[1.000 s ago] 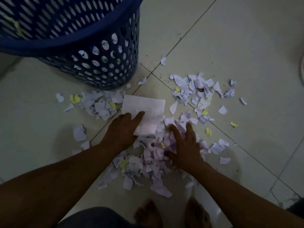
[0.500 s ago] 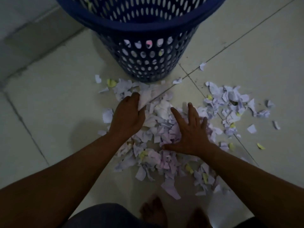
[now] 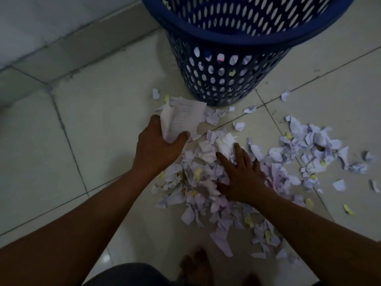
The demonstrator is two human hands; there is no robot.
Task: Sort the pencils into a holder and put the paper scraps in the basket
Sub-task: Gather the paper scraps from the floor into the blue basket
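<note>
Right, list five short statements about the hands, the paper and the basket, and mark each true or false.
1. The left hand grips a large printed sheet. True.
2. The right hand hovers over the basket. False: it rests with fingers spread on the scrap pile.
3. The basket lies on its side. False: it stands upright on the floor.
4. Paper shows through the basket's holes. True.
5. Every scrap is in the basket. False: many lie on the floor.
</note>
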